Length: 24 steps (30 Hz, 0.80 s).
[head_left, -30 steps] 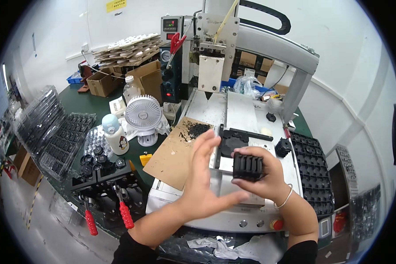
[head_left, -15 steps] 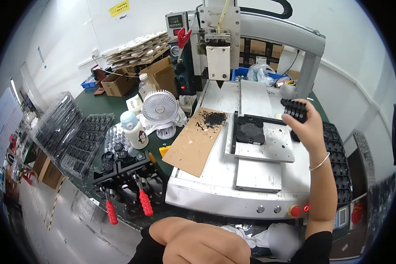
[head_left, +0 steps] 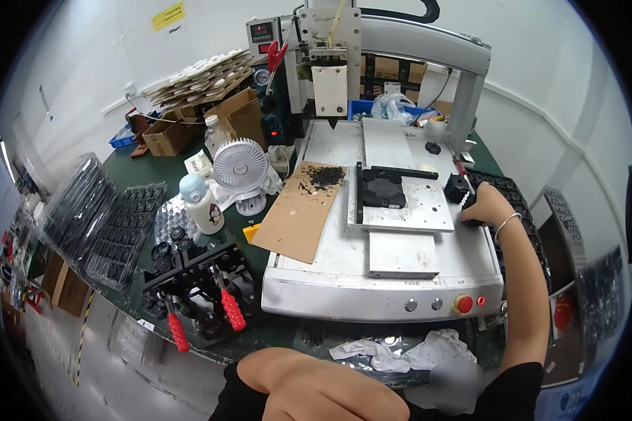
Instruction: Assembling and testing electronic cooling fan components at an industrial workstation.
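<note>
At the right edge of the machine bed, my right hand reaches down with its fingers curled round a black ribbed part. A dark blocky part sits right beside those fingers. To the left, a square black part rests in a black corner stop on a silver fixture plate. My left arm is bent across the bottom of the picture, and my left hand is very close and partly cut off. Its fingers cannot be made out.
The machine's press head hangs over the bed. Cardboard with black scraps lies left of the plate. Further left stand a fan, a bottle and a red-handled clamp jig. Black trays line the right side.
My right hand has come down from above the bed's right side to its right edge, the black ribbed part with it. The whole view has shifted slightly.
</note>
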Each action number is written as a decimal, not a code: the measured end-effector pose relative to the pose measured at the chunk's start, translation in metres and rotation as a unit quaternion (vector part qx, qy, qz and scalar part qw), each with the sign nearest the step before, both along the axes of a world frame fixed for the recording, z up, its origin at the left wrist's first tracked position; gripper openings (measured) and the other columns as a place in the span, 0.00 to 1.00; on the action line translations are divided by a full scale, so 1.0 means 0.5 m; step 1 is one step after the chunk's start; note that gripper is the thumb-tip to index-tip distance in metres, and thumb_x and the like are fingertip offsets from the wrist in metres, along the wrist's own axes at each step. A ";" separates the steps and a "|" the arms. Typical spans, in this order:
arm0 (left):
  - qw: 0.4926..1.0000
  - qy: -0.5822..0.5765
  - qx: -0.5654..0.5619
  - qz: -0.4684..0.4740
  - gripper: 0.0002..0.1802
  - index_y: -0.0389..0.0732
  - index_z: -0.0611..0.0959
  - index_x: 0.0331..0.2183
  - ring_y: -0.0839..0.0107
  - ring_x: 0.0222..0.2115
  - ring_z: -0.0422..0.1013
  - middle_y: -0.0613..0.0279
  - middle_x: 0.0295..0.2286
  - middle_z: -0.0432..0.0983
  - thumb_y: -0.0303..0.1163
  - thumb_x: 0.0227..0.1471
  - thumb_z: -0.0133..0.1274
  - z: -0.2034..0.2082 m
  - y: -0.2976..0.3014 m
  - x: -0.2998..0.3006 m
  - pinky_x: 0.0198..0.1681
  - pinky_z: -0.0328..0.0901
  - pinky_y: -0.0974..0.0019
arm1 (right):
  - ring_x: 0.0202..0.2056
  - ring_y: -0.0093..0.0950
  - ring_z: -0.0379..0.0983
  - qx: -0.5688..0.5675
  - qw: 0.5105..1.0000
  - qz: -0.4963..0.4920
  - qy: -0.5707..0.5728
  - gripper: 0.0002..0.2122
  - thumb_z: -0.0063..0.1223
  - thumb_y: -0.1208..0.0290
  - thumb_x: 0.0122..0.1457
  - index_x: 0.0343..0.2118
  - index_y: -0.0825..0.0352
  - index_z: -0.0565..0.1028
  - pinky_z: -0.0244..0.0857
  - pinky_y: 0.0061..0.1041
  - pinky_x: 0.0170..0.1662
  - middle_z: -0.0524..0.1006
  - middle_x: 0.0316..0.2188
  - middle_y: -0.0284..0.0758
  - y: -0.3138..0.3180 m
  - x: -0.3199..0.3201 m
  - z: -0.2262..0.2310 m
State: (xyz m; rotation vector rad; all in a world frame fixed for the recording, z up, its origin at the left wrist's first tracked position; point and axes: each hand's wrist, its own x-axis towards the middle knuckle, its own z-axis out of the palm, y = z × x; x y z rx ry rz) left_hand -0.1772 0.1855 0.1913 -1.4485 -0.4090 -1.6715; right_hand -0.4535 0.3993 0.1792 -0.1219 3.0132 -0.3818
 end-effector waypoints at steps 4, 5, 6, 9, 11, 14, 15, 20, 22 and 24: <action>0.956 -0.014 -0.288 -0.048 0.01 0.29 0.79 0.27 0.56 0.27 0.67 0.44 0.31 0.72 0.17 0.47 0.54 0.027 -0.084 0.022 0.27 0.67 0.62 | 0.30 0.36 0.78 0.026 0.999 0.002 0.028 0.32 0.69 0.63 0.33 0.36 0.82 0.67 0.71 0.28 0.18 0.76 0.32 0.52 -0.010 -0.025 -0.040; 0.953 -0.007 -0.295 -0.062 0.01 0.30 0.79 0.27 0.56 0.27 0.67 0.45 0.31 0.72 0.17 0.47 0.54 0.022 -0.091 0.025 0.27 0.67 0.62 | 0.30 0.36 0.78 0.044 0.998 0.004 0.044 0.33 0.70 0.63 0.33 0.37 0.82 0.66 0.71 0.27 0.16 0.76 0.33 0.52 -0.015 -0.027 -0.041; 0.950 0.000 -0.301 -0.077 0.01 0.30 0.79 0.27 0.56 0.27 0.67 0.45 0.31 0.73 0.17 0.47 0.54 0.014 -0.097 0.028 0.28 0.67 0.62 | 0.30 0.36 0.78 0.044 0.998 0.005 0.045 0.33 0.70 0.63 0.33 0.37 0.82 0.66 0.71 0.27 0.16 0.76 0.33 0.52 -0.017 -0.029 -0.041; 0.952 0.015 -0.299 -0.065 0.01 0.30 0.79 0.27 0.57 0.28 0.68 0.45 0.31 0.73 0.17 0.47 0.54 -0.037 -0.103 0.042 0.28 0.67 0.62 | 0.35 0.39 0.77 0.053 0.997 0.013 0.046 0.37 0.71 0.58 0.33 0.40 0.83 0.66 0.74 0.31 0.27 0.75 0.38 0.55 -0.021 -0.030 -0.036; 0.960 0.030 -0.279 -0.012 0.01 0.30 0.79 0.26 0.57 0.28 0.68 0.46 0.31 0.73 0.16 0.47 0.54 -0.051 -0.098 0.048 0.28 0.68 0.62 | 0.37 0.40 0.76 0.064 0.996 0.023 0.049 0.38 0.70 0.57 0.33 0.42 0.83 0.66 0.73 0.32 0.32 0.75 0.39 0.55 -0.019 -0.023 -0.016; 0.958 -0.011 -0.286 -0.021 0.01 0.31 0.79 0.26 0.57 0.28 0.68 0.47 0.31 0.73 0.16 0.47 0.53 0.005 -0.087 0.027 0.28 0.68 0.62 | 0.43 0.41 0.75 0.087 0.994 0.038 0.053 0.42 0.69 0.53 0.34 0.46 0.83 0.66 0.70 0.33 0.43 0.74 0.41 0.56 0.007 -0.014 0.035; 0.956 -0.032 -0.291 -0.027 0.02 0.31 0.79 0.26 0.57 0.28 0.68 0.47 0.31 0.73 0.16 0.46 0.53 0.018 -0.082 0.017 0.28 0.68 0.62 | 0.45 0.41 0.73 0.072 0.996 0.036 0.051 0.43 0.69 0.50 0.35 0.48 0.81 0.65 0.66 0.32 0.48 0.74 0.42 0.56 0.023 -0.019 0.055; 0.951 -0.022 -0.307 -0.037 0.01 0.31 0.79 0.25 0.57 0.29 0.69 0.47 0.31 0.74 0.16 0.47 0.54 0.010 -0.066 -0.037 0.29 0.68 0.61 | 0.48 0.41 0.71 0.020 0.998 0.009 0.055 0.42 0.67 0.49 0.37 0.51 0.77 0.66 0.64 0.31 0.51 0.73 0.45 0.55 0.091 -0.058 0.120; 0.961 -0.031 -0.273 -0.035 0.01 0.31 0.80 0.25 0.57 0.28 0.69 0.47 0.30 0.75 0.16 0.47 0.54 0.021 -0.037 -0.060 0.28 0.68 0.61 | 0.47 0.41 0.72 0.045 0.996 -0.008 0.080 0.40 0.67 0.50 0.38 0.50 0.77 0.68 0.65 0.31 0.50 0.74 0.44 0.53 0.137 -0.101 0.121; 0.965 -0.037 -0.256 -0.030 0.01 0.31 0.80 0.25 0.57 0.27 0.70 0.46 0.29 0.75 0.17 0.47 0.54 0.027 -0.023 -0.088 0.28 0.68 0.61 | 0.47 0.41 0.72 0.056 0.994 -0.013 0.093 0.39 0.67 0.51 0.39 0.49 0.77 0.69 0.65 0.31 0.49 0.74 0.44 0.52 0.159 -0.145 0.119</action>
